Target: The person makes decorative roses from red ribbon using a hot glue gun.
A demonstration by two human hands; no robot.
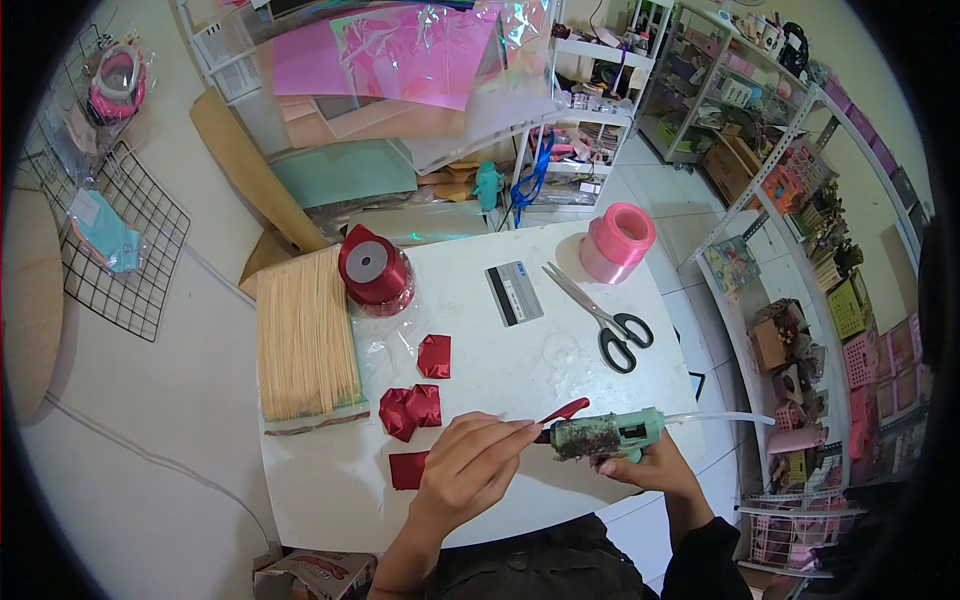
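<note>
My right hand (648,468) is wrapped round the handle of a green, worn glue gun (607,433), with a clear glue stick (720,416) sticking out of its back end. The gun's dark nozzle points left. My left hand (475,462) pinches a small folded piece of red satin ribbon (568,408) right at the nozzle. Beside the left hand lies a flat red ribbon piece (407,470), partly hidden by it. Further up the table are crumpled red ribbon pieces (410,411) and one smaller red ribbon piece (434,356).
Black-handled scissors (603,318), a grey card (514,293) and pink ribbon rolls (617,243) lie towards the back of the white table (490,515). A red ribbon roll (375,268) stands beside a bundle of wooden skewers (305,335). Metal shelves (760,225) line the right side.
</note>
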